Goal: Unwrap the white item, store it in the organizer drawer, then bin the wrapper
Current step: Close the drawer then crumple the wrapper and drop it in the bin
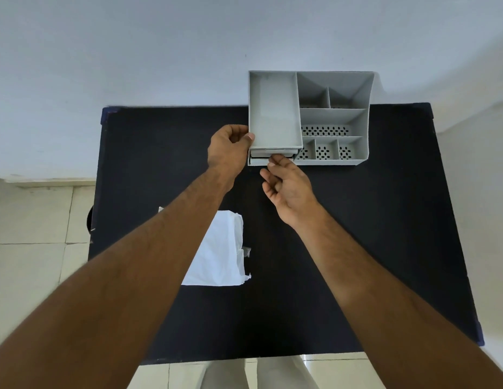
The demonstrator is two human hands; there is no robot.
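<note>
A grey desk organizer (333, 116) stands at the far edge of the black table (357, 234). Its small drawer (257, 162) at the bottom left is pulled out a little, and something pale lies inside, mostly hidden. My left hand (229, 153) grips the organizer's front left corner, thumb on the rim of the tall left compartment. My right hand (287, 183) is palm up, thumb and forefinger pinched on the drawer's front edge. The crumpled white wrapper (221, 254) lies flat on the table, partly under my left forearm.
The organizer has several open compartments on the right, some with perforated floors. A white wall rises just behind it. A dark round object (89, 220) peeks out beyond the table's left edge, over the tiled floor (34, 248).
</note>
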